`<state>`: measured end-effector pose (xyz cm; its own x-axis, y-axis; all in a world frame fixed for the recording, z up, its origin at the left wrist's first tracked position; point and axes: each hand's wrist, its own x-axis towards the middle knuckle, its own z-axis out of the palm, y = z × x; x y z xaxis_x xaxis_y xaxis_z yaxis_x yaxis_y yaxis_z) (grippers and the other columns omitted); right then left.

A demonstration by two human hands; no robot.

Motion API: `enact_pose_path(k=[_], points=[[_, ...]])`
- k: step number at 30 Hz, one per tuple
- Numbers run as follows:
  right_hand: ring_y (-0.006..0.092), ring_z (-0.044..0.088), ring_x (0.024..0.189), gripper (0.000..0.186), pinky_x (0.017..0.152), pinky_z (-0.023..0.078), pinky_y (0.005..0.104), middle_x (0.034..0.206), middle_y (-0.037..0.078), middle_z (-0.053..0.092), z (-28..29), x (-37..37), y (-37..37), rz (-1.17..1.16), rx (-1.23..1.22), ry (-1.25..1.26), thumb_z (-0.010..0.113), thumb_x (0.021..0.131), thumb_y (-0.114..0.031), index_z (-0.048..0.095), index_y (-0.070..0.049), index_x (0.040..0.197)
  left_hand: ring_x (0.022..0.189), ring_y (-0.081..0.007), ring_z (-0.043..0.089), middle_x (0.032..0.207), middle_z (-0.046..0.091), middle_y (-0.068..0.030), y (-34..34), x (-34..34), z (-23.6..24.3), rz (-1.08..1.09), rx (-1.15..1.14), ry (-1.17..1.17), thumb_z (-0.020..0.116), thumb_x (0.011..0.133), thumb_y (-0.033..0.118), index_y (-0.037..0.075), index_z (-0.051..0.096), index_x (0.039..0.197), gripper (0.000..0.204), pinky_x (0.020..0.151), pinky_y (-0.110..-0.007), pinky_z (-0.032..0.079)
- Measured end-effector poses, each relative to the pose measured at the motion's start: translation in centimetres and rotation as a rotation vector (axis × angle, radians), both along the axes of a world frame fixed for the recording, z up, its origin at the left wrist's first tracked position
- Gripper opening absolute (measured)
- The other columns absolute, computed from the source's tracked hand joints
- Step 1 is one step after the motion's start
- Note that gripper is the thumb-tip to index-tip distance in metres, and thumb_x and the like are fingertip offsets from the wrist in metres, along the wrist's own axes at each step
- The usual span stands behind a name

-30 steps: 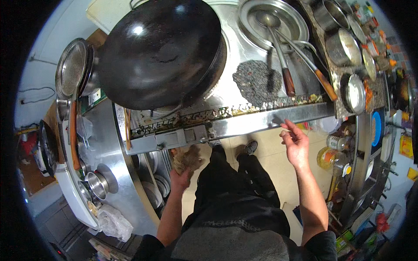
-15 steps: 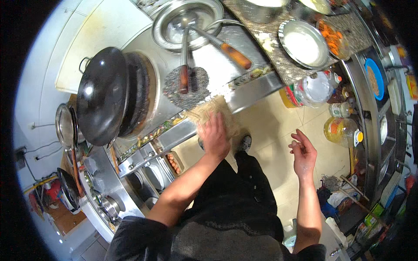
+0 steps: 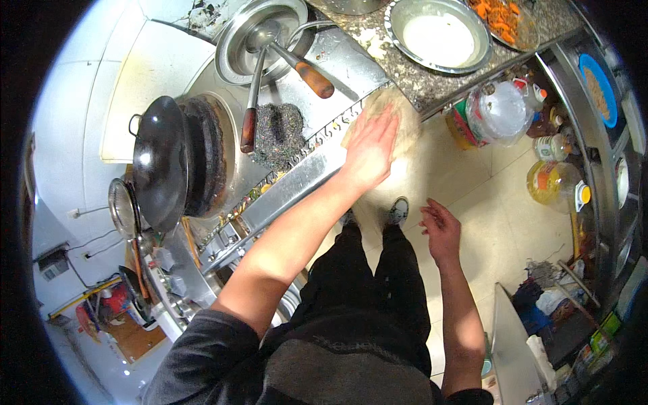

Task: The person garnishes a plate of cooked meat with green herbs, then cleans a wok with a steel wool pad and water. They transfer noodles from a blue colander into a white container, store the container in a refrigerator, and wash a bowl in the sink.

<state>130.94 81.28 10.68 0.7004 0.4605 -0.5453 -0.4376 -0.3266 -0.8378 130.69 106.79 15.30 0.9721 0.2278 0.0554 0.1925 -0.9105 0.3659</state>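
My left hand (image 3: 371, 145) presses a tan cloth (image 3: 408, 115) against the front rail of the steel stove (image 3: 277, 198), at its right end beside the granite counter. Behind it lies a dark scrubbing pad (image 3: 277, 145) on the stove top, with two wooden-handled ladles (image 3: 310, 79) resting on a steel basin (image 3: 239, 34). A black wok (image 3: 158, 158) sits on the burner at left. My right hand (image 3: 442, 233) hangs open over the tiled floor, fingers slightly curled and apart, holding nothing.
The granite counter (image 3: 364, 30) carries a bowl of white liquid (image 3: 435, 37) and a plate of orange food (image 3: 493, 20). Plastic jugs (image 3: 553, 183) stand below on the right, near a blue tray (image 3: 595, 71). Strainers (image 3: 123, 209) hang left of the wok.
My left hand has carried the cloth from low at the left up and rightward along the rail to the counter corner. My right hand has dropped slightly. The view has turned toward the stove's right.
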Motion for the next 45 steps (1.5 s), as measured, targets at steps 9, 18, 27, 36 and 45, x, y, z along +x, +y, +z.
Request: enact_pose_path(k=[9,18,27,36,45], points=[[0.0118,0.063,0.076,0.042,0.063,0.051,0.0252,0.109,0.008,0.068,-6.8,-2.7,10.1,0.159,-0.003,0.272,0.064,0.094,-0.017,0.058,-0.001,0.132,0.131,-0.0446,0.045,0.143,0.045,-0.0302,-2.4,-33.5,0.2,0.492,-0.022,0.15,0.061,0.069,0.0,-0.001,0.049,0.138,0.069,0.11,-0.051,0.034],[0.0134,0.065,0.085,0.044,0.07,0.054,0.0301,0.124,0.005,0.062,-13.7,-8.7,17.9,0.198,0.03,0.506,0.061,0.09,-0.012,0.058,-0.01,0.134,0.117,-0.0364,0.056,0.13,0.057,-0.0151,2.3,-57.1,-9.9,2.044,-1.427,-0.396,0.031,0.103,0.027,0.003,0.05,0.133,0.043,0.098,-0.051,0.048],[0.0223,0.052,0.121,0.028,0.1,0.042,0.0405,0.131,0.003,0.058,-18.3,-15.3,20.5,-0.088,0.141,0.356,0.05,0.099,-0.021,0.061,-0.016,0.124,0.076,-0.0229,0.056,0.106,0.057,-0.0173,9.3,-60.0,-20.6,1.299,-2.538,-0.701,0.066,0.083,0.039,0.003,0.051,0.132,0.063,0.056,-0.033,0.049],[0.0161,0.052,0.063,0.018,0.049,0.037,0.0317,0.084,0.004,0.06,-11.5,-14.3,23.8,-0.575,0.028,0.62,0.054,0.097,-0.022,0.061,-0.006,0.102,0.091,-0.0275,0.057,0.119,0.058,-0.016,9.9,-60.8,-23.4,1.522,-2.483,-0.908,0.061,0.087,0.043,0.007,0.054,0.132,0.058,0.071,-0.042,0.047],[0.0129,0.06,0.077,0.024,0.058,0.051,0.0286,0.091,0.004,0.065,-11.7,-12.5,21.7,-0.303,-0.153,0.529,0.049,0.097,-0.022,0.063,-0.008,0.11,0.108,-0.0325,0.057,0.129,0.058,-0.0134,11.0,-63.6,-21.6,1.722,-2.225,-1.171,0.055,0.09,0.046,0.012,0.057,0.132,0.054,0.087,-0.052,0.046]])
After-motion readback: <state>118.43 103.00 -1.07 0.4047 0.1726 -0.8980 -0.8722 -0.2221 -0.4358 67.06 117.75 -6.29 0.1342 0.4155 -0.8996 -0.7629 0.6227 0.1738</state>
